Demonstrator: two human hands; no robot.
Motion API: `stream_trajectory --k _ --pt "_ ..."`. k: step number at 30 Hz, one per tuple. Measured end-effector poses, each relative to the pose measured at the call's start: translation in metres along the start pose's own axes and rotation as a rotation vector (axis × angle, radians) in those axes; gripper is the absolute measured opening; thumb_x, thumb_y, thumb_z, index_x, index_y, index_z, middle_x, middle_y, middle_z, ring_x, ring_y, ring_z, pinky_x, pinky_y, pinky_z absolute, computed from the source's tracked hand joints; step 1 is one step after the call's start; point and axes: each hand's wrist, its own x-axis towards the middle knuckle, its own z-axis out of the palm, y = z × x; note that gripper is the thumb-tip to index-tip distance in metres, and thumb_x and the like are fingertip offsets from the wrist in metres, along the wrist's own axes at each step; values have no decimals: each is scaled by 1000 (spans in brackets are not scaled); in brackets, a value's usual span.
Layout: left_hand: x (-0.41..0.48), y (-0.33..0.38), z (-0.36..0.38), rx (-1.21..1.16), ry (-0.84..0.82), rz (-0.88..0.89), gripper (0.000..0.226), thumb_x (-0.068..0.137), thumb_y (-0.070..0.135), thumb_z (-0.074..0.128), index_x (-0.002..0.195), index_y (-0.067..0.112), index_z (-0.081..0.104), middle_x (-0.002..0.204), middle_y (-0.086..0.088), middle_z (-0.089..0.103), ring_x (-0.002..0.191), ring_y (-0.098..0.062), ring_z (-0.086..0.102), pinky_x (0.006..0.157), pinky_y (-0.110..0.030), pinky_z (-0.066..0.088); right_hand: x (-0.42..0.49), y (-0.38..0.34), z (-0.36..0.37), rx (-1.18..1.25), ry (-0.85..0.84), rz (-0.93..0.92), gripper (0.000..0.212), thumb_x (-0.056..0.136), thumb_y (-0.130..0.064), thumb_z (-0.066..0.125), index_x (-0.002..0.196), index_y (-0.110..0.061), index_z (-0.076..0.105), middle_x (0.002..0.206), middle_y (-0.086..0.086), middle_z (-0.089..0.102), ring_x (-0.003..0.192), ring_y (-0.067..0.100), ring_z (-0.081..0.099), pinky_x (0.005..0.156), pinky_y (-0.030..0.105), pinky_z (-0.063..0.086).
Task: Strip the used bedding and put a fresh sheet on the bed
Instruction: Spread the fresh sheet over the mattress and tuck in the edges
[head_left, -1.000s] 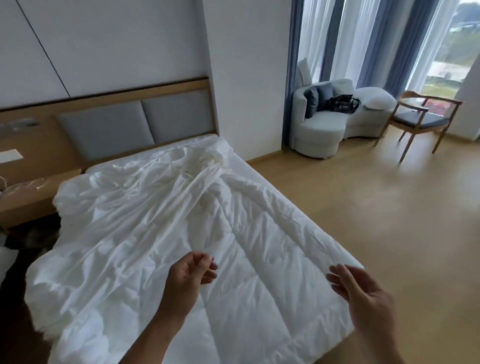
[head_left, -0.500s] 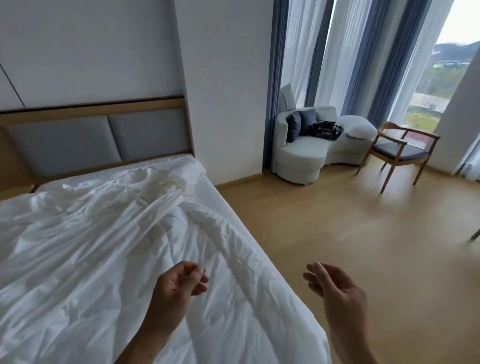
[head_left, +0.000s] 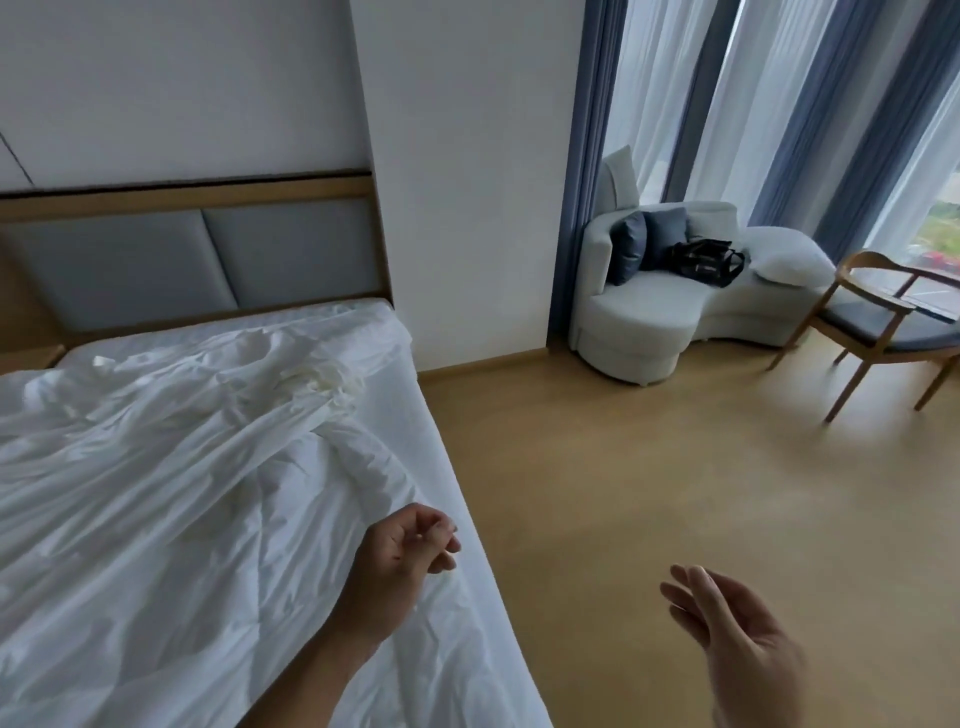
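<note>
A crumpled white duvet (head_left: 171, 499) covers the bed (head_left: 426, 431) on the left, bunched into folds toward the grey padded headboard (head_left: 208, 260). My left hand (head_left: 400, 561) hovers above the duvet near the bed's right edge, fingers loosely curled and holding nothing. My right hand (head_left: 737, 623) is out over the wooden floor to the right of the bed, fingers fairly straight, palm turned left, empty. No fresh sheet is in view.
Wooden floor (head_left: 649, 493) stretches right of the bed. A white curved sofa (head_left: 665, 312) with dark cushions, a black bag (head_left: 704, 260) and a white pillow (head_left: 789, 267) stands by the curtained window. A wooden chair (head_left: 883, 327) is at far right.
The view has swung right and closer to the bed's right side. Both hands stay raised and empty; my right hand now hangs over the floor instead of the duvet's corner.
</note>
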Motion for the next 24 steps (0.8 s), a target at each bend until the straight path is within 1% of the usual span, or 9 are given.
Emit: stream_trajectory --k 4,7,10,15,18,20,22,24 --pt "45 -9 52 6 139 -28 19 99 17 62 85 12 73 81 -11 73 75 -22 71 72 -27 58 97 20 -11 -47 -123 77 9 93 -1 63 88 6 66 81 11 76 69 22 75 62 24 61" --pt "72 -17 102 10 285 -61 19 99 15 62 85 9 72 82 -11 73 74 -22 71 72 -27 59 167 30 -13 -89 -250 161 8 92 2 63 88 8 66 77 10 76 63 19 74 58 22 60" --pt "93 -15 164 -47 429 -145 19 99 14 62 84 6 71 81 -12 72 74 -24 71 72 -28 58 235 31 -17 -158 -400 238 7 91 4 63 86 7 67 75 10 76 61 16 73 55 20 58" --pt "120 0 242 -38 461 -210 22 99 14 62 80 14 73 83 -13 72 75 -26 71 74 -30 59 336 26 -7 -179 -580 261 8 88 0 68 83 5 72 76 13 76 64 19 74 56 21 58" --pt "127 11 252 -10 542 -249 22 98 16 63 79 16 74 85 -12 73 76 -26 71 74 -29 59 374 30 29 -159 -679 317 12 91 -8 68 85 1 74 83 12 77 73 23 75 62 23 60" --pt "133 17 248 9 605 -259 20 98 18 64 80 18 74 85 -11 73 77 -26 71 75 -30 59 380 32 62 -138 -759 364 15 94 -12 67 84 -6 76 87 10 77 80 24 76 68 29 60" --pt "148 22 239 13 694 -236 18 97 20 65 82 19 75 85 -10 73 78 -27 72 74 -29 59 379 32 97 -115 -865 366 17 94 -16 67 81 -13 78 88 7 77 84 22 75 73 33 56" --pt "172 21 229 9 788 -212 17 97 22 65 84 17 74 85 -10 73 79 -28 72 75 -30 59 384 32 129 -116 -941 353 15 93 -19 69 80 -19 78 85 6 77 84 20 75 73 32 55"
